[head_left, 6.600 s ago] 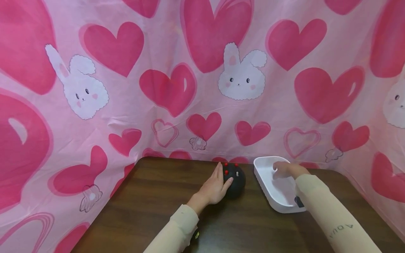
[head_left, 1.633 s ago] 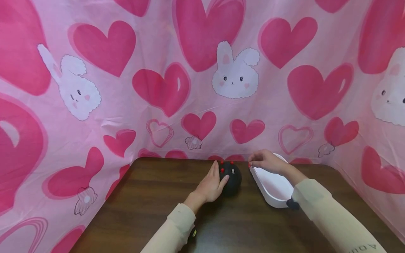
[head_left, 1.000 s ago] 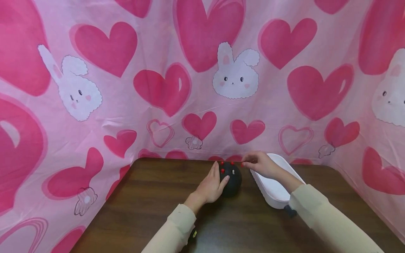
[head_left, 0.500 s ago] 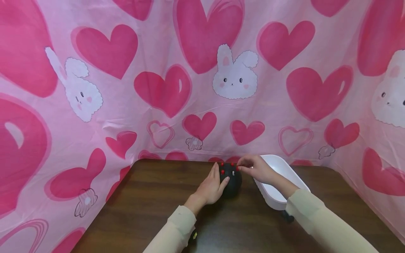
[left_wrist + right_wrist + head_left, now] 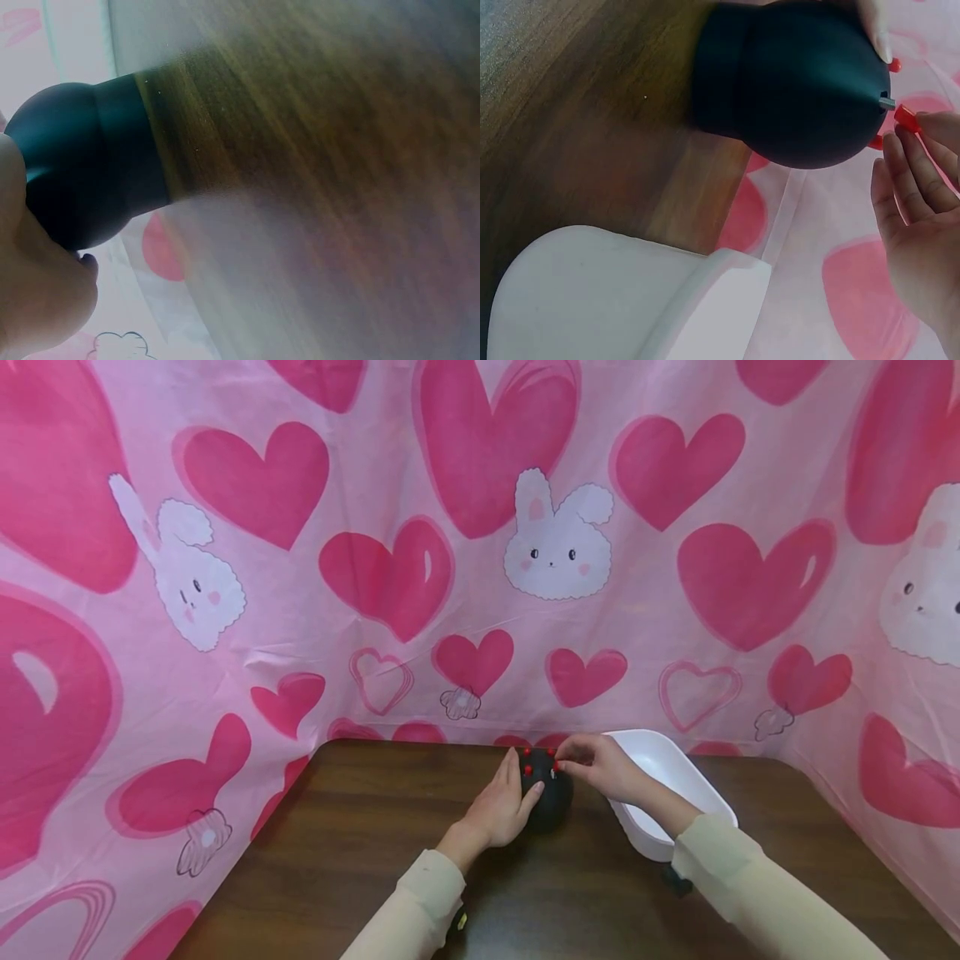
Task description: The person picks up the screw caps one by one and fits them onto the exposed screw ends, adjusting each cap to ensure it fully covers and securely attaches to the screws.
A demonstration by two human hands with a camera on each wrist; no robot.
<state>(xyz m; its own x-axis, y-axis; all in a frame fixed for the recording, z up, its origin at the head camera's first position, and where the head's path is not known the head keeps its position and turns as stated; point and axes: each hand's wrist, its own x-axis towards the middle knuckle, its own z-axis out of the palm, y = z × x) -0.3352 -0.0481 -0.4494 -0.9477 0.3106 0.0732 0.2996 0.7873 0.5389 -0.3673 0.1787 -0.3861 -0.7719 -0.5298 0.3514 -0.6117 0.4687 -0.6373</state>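
Observation:
A black dome (image 5: 551, 806) on a short round base stands on the table, with several red caps (image 5: 528, 770) on its top. A bare metal pin (image 5: 886, 103) sticks out of it. My left hand (image 5: 495, 806) rests against the dome's left side, fingers straight, thumb laid across its near face. My right hand (image 5: 603, 770) pinches a small red cap (image 5: 907, 118) between thumb and fingertip. In the right wrist view that cap is right at the pin's tip, tilted and slightly apart from it. The left wrist view shows the dome's lower side beneath the left hand.
A white oval tray (image 5: 651, 850) stands right of the dome, below the right forearm. The brown wooden table (image 5: 360, 827) ends at a pink curtain (image 5: 420, 685) with hearts and rabbits. Small dark devices (image 5: 677, 882) show under both sleeves.
My right hand was in the tray earlier, then came out with a red cap and moved left to the pin on the dome. The left hand has stayed on the dome.

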